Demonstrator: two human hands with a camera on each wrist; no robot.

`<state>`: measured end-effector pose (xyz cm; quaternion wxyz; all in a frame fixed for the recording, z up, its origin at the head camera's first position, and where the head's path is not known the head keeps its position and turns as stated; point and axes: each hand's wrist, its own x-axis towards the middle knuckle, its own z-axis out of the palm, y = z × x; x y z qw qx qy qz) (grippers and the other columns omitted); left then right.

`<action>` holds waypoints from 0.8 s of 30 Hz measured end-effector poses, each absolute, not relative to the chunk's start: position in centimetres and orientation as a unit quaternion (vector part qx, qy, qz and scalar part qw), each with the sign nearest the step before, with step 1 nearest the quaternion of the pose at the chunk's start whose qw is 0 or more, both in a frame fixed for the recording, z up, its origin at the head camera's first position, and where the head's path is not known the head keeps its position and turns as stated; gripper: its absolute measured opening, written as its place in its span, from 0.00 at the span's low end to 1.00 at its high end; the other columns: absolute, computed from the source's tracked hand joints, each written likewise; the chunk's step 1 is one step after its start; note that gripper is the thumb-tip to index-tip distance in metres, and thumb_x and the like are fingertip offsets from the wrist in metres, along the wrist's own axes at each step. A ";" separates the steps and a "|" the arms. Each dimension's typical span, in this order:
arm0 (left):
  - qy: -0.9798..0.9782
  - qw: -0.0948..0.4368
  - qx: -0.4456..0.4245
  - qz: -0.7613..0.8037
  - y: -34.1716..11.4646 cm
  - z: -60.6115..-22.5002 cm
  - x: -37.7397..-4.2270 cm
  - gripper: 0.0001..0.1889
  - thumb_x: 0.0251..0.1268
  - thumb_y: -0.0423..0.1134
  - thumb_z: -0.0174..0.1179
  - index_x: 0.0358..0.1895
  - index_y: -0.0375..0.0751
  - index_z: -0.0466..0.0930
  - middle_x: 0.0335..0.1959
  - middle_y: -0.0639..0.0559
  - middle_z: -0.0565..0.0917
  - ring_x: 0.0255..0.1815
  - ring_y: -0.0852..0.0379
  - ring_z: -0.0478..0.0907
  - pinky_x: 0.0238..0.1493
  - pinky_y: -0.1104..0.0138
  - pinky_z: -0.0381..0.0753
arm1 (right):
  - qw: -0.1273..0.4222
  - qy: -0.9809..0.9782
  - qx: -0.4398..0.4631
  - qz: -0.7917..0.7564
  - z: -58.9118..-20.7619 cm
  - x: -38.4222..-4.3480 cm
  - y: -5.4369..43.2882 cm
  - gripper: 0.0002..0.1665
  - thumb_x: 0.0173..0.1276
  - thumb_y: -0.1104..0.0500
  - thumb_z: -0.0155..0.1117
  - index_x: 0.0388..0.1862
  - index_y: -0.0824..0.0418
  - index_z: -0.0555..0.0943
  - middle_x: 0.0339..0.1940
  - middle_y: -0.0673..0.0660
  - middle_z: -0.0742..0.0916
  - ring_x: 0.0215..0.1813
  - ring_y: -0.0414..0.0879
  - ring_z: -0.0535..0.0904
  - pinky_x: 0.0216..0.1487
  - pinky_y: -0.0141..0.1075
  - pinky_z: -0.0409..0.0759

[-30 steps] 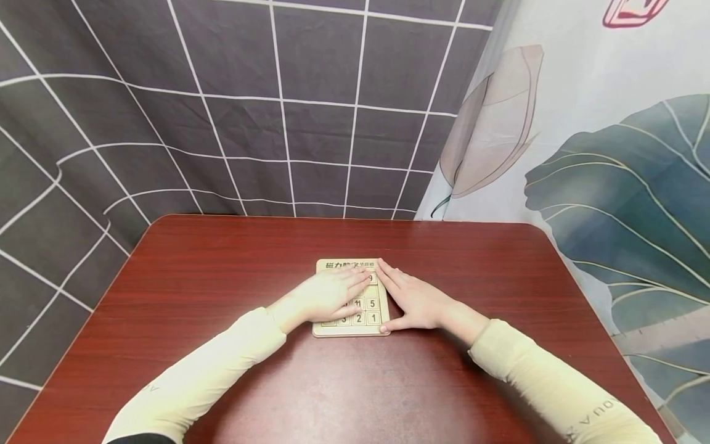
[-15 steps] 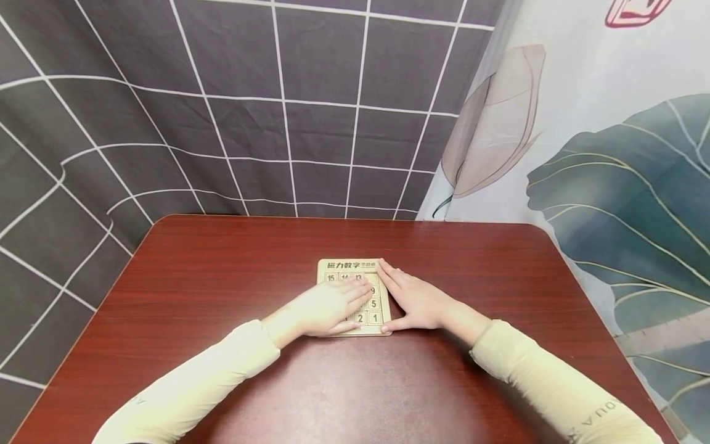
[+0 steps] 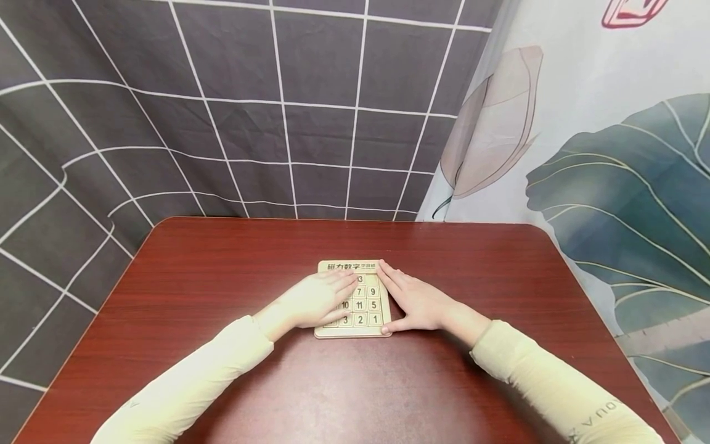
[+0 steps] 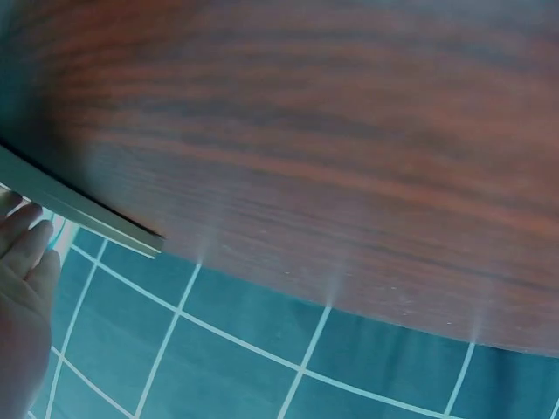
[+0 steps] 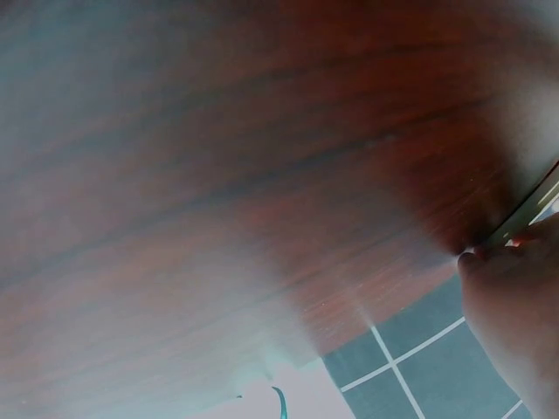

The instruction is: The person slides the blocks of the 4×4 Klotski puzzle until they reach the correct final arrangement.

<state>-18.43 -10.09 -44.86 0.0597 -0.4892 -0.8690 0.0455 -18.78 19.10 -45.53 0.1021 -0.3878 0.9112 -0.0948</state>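
Observation:
A pale sliding number puzzle [image 3: 366, 337] lies flat on the table, with dark characters printed along its far rim. My left hand [image 3: 318, 299] rests over its left side, fingers straight, hiding several tiles. Tiles 13, 7, 9, 10, 11, 5, 3, 2 and 1 show, and the top right slot holds no tile. My right hand [image 3: 418, 302] touches the right edge, fingertips near the far corner and thumb at the near corner. In the left wrist view the left hand [image 4: 22, 323] is beside the board's edge [image 4: 92, 209]; the right hand [image 5: 515, 305] appears at the right wrist view's border.
The reddish-brown table [image 3: 222, 259] extends around the puzzle. Behind it hangs a dark grey curtain with white grid lines [image 3: 316, 129]. A pale curtain with leaf prints [image 3: 610, 203] hangs on the right.
Tile 9 has moved down from the top right slot to the row below. My left hand has since shifted left, uncovering more tiles. The right hand stays in place.

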 end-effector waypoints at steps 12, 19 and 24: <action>-0.870 0.047 -0.489 0.047 -7.7 -44.7 -18.6 0.33 0.82 0.57 0.52 0.76 0.36 0.73 0.78 0.42 0.76 0.80 0.47 0.72 0.82 0.57 0.70 | 0.105 0.910 -0.390 -0.098 -45.4 -18.8 19.1 0.72 0.65 0.27 0.69 0.87 0.70 0.48 0.90 0.67 0.50 0.88 0.64 0.57 0.85 0.58 0.64; -0.871 0.047 -0.487 0.047 -9.0 -45.6 -18.9 0.35 0.82 0.59 0.50 0.79 0.38 0.69 0.80 0.44 0.72 0.82 0.48 0.69 0.84 0.57 0.67 | 0.102 0.909 -0.391 -0.098 -45.5 -18.8 19.1 0.72 0.65 0.28 0.69 0.87 0.70 0.48 0.90 0.67 0.50 0.88 0.63 0.56 0.85 0.58 0.64; -0.872 0.068 -0.484 0.041 -11.0 -45.9 -18.8 0.34 0.81 0.58 0.53 0.77 0.36 0.72 0.78 0.42 0.75 0.80 0.47 0.72 0.83 0.56 0.70 | 0.104 0.911 -0.389 -0.096 -45.6 -18.8 19.1 0.72 0.65 0.27 0.69 0.88 0.69 0.47 0.90 0.67 0.50 0.88 0.64 0.57 0.85 0.58 0.65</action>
